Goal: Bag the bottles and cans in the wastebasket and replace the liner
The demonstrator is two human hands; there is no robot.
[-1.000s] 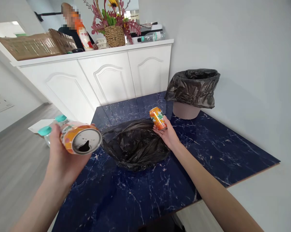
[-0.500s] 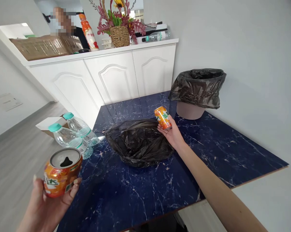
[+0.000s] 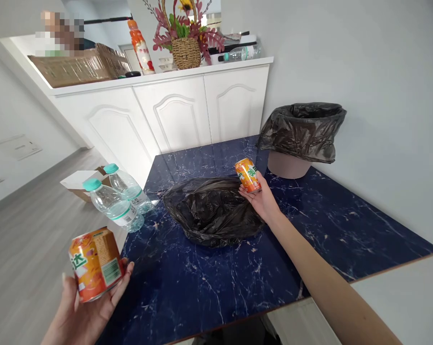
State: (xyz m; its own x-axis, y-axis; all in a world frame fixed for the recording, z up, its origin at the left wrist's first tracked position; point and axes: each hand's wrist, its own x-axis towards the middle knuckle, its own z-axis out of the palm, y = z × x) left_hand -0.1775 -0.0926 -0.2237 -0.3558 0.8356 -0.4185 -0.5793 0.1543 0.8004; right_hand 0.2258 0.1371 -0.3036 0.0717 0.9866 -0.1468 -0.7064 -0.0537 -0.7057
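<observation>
My left hand (image 3: 90, 306) is closed around an orange soda can (image 3: 96, 265), held up at the lower left, over the table's left edge. The can leans, its side and barcode facing me and its top out of sight. Farther off, my right hand (image 3: 264, 201) grips a second orange soda can (image 3: 248, 176) above the right rim of a black plastic bag (image 3: 212, 230). That bag lies with its mouth spread wide on the dark blue marbled table (image 3: 187, 282). Two clear bottles with teal caps, a nearer bottle (image 3: 117, 208) and a farther bottle (image 3: 128, 187), stand at the table's left edge.
A bin (image 3: 288, 164) lined with a black bag (image 3: 302, 129) stands at the back right by the wall. Behind the table, a white cabinet (image 3: 180, 115) carries a flower basket (image 3: 186, 53), an orange bottle (image 3: 141, 50) and a cardboard box (image 3: 79, 67). A person is beyond it.
The can in my left hand has tipped, so its open top no longer shows and its side faces me. My right hand keeps its can over the bag's rim. The view has shifted slightly left.
</observation>
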